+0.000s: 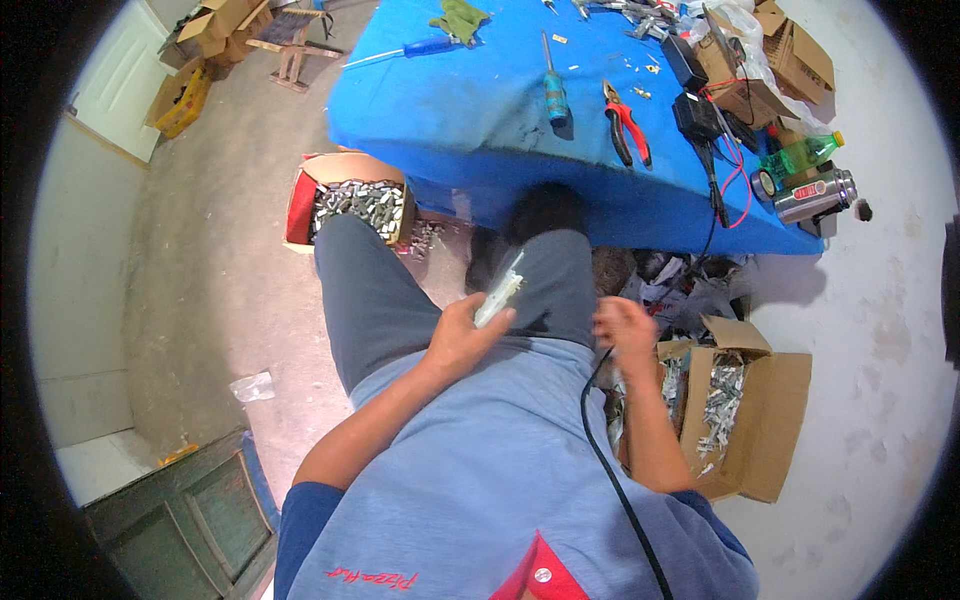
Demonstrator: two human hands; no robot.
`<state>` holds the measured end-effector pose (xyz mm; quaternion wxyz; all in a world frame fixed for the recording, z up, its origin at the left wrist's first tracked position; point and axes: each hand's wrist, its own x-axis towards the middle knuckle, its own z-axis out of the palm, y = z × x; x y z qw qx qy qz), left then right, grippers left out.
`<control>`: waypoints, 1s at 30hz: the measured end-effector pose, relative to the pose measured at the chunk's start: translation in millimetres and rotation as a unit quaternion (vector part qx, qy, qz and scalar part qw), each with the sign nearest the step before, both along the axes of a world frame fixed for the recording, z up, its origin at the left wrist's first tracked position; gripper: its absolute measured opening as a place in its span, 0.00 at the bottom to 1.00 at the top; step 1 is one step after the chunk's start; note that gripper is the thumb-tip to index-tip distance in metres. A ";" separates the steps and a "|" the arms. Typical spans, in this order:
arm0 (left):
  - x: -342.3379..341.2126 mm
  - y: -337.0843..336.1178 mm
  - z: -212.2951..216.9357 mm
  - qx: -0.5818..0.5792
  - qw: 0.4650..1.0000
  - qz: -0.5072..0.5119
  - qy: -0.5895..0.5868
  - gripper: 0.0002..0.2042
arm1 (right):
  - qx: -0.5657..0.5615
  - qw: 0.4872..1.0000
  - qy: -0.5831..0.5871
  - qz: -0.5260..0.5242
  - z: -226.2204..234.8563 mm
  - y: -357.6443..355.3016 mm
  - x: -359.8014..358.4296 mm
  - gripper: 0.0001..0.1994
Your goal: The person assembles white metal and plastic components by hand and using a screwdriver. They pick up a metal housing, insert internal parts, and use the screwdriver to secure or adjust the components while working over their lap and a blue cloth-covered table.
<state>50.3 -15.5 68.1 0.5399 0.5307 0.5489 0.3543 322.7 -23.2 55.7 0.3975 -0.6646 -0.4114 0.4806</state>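
Jutting from the left hand [466, 334] is a whitish piece [499, 292], right hand [627, 326] apart.

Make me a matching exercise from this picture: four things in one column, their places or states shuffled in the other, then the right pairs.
1. Slim, pale, elongated piece
2. Pliers with red-and-black handles
3. Transparent green plastic bottle
4. Open cardboard box with a red side

A. Filled with small metallic-looking pieces
B. Beside a silver metal flask
C. Held in the left hand
D. Next to a teal-handled screwdriver

Pairs: 1-C, 2-D, 3-B, 4-A
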 end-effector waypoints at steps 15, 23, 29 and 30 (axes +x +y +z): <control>-11.8 3.5 10.4 -0.010 0.998 -0.050 -0.040 0.18 | -0.031 0.959 0.227 0.169 22.2 36.5 -117.9 0.16; -12.6 3.2 6.9 -0.024 0.991 -0.049 -0.121 0.20 | -0.040 0.957 0.187 0.218 25.6 47.6 -117.9 0.14; -11.0 3.1 7.4 -0.012 0.996 -0.044 -0.071 0.21 | -0.061 0.963 0.157 0.212 25.4 53.5 -120.2 0.13; -10.7 3.1 8.7 -0.010 0.997 -0.043 -0.067 0.21 | -0.057 0.964 0.152 0.211 24.2 53.5 -120.4 0.13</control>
